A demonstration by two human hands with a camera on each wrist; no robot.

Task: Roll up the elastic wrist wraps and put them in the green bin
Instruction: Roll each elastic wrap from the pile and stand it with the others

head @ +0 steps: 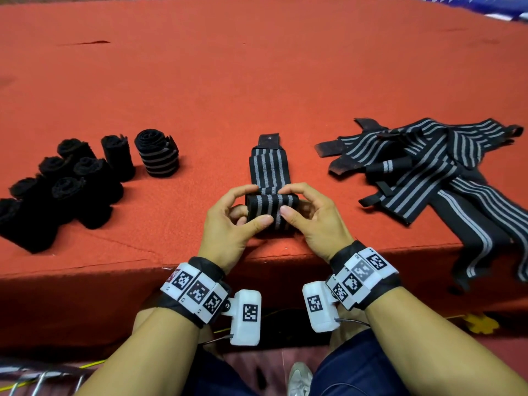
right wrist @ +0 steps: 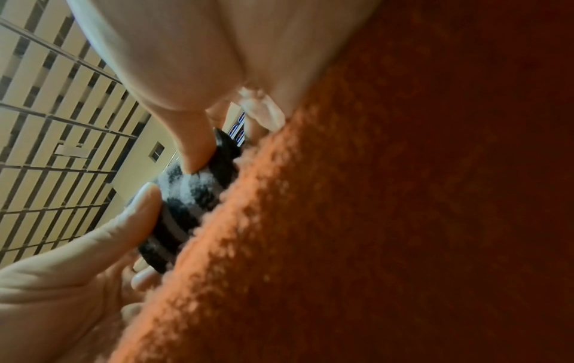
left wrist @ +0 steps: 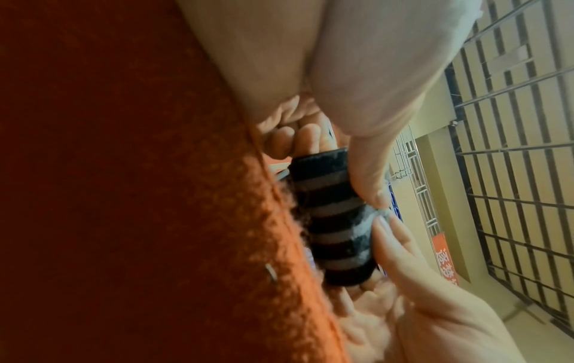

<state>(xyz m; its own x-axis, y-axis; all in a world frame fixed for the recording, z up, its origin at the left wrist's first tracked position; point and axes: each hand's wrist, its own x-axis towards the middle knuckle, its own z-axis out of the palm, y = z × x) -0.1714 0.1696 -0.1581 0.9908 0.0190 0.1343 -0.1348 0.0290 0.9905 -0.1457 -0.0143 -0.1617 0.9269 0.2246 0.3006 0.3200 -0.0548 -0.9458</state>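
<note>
Both hands on the striped wrist wrap [head: 270,178] at the near middle of the red table [head: 257,81]. Near end rolled into a short cylinder, rest lying flat and pointing away, dark velcro tab [head: 268,138] at the far end. Left hand [head: 233,221] pinching the roll's left end, thumb on the front face, forefinger curled over the top; right hand [head: 310,217] gripping the right end the same way. Lower fingers of both hands tucked behind the roll, mostly hidden in the head view.

Left wrist view: roll [left wrist: 335,221] lying on the felt, both thumbs pressed on it, curled fingers [left wrist: 307,137] partly visible past its far end, blurred. Right wrist view: roll [right wrist: 192,196] largely masked by thumbs and the felt edge, stripes smeared, lay of the far end not readable.

Left of the table: cluster of finished rolls [head: 71,178], mostly plain black, detail lost in shadow; one striped roll [head: 157,155] standing on end at the cluster's right. Right: tangled pile of unrolled wraps [head: 428,167], overlapping, count not readable, several ends hanging over the table edge. Bottom of frame: knees, a shoe [head: 300,378], metal bars [head: 43,381] cut off at the left corner. Wrist trackers with tags on both forearms.
</note>
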